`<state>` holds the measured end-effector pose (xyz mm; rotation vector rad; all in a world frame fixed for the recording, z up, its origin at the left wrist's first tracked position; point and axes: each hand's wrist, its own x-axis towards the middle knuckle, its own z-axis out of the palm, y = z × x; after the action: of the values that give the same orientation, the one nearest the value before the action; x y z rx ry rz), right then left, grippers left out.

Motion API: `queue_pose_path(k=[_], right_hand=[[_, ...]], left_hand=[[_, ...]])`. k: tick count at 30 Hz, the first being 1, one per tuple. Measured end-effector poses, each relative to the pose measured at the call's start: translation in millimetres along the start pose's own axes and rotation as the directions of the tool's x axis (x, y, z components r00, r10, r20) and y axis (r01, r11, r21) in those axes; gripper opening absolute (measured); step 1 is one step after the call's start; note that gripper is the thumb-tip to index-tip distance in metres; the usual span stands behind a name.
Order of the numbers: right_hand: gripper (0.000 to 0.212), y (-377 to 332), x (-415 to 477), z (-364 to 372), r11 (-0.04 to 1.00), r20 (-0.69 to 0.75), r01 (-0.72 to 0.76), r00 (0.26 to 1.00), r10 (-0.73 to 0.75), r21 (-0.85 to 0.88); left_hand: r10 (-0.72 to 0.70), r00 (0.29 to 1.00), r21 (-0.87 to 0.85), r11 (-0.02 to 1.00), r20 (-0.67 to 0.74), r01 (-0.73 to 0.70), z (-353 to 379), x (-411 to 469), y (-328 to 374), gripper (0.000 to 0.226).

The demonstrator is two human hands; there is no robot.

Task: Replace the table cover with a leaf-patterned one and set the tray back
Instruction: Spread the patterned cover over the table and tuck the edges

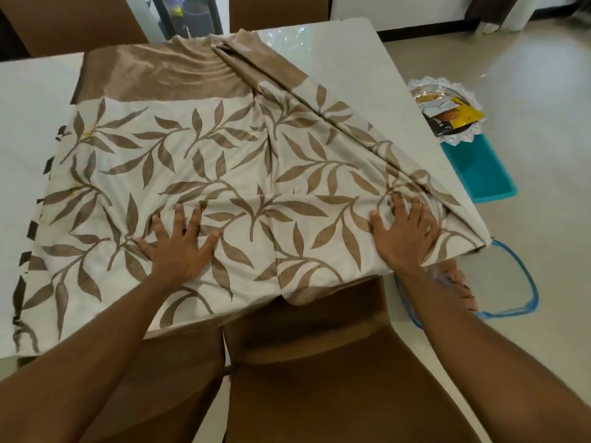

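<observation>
Home dining room, you note: glossy white desk [367, 75] under a leaf-patterned cover [198, 161], brown chairs [319, 362] pulled up on near and far sides, pale polished floor [527, 75], dark curtain [489, 8] beyond.

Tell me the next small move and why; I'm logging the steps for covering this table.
Likely sweep the right hand outward to spread the diagonal fold over the bare table on the right. It and the left hand lie flat on the leaf-patterned cloth, which is doubled over there, and the tray waits off the table, by a teal bin.
</observation>
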<state>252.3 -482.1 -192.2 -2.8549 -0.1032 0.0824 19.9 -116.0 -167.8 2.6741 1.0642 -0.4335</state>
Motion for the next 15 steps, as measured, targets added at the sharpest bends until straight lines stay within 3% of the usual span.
queue_pose_path(k=[2,4,9,12,15], right_hand=[[0.067,-14,-9,1,0.998,-0.026,-0.022,0.999,0.024,0.064],[0.063,-36,-10,2,0.992,-0.055,0.041,0.998,-0.034,0.119],[0.048,-115,26,12,0.889,-0.149,0.411,0.910,-0.387,0.204],[0.043,-167,60,16,0.795,-0.047,0.571,0.817,-0.574,0.207],[0.040,-213,101,25,0.749,0.057,0.637,0.753,-0.655,0.181]], left_hand=[[-0.005,1.000,-0.020,1.000,0.008,0.005,-3,-2,-1,0.076],[0.017,0.996,-0.048,0.999,-0.083,-0.021,-12,0,4,0.076],[0.004,0.936,-0.086,0.996,-0.353,-0.036,-39,18,46,0.058],[0.062,0.915,-0.091,0.990,-0.400,-0.107,-50,50,69,0.048],[0.149,0.932,-0.073,0.981,-0.330,-0.182,-61,101,90,0.054]])
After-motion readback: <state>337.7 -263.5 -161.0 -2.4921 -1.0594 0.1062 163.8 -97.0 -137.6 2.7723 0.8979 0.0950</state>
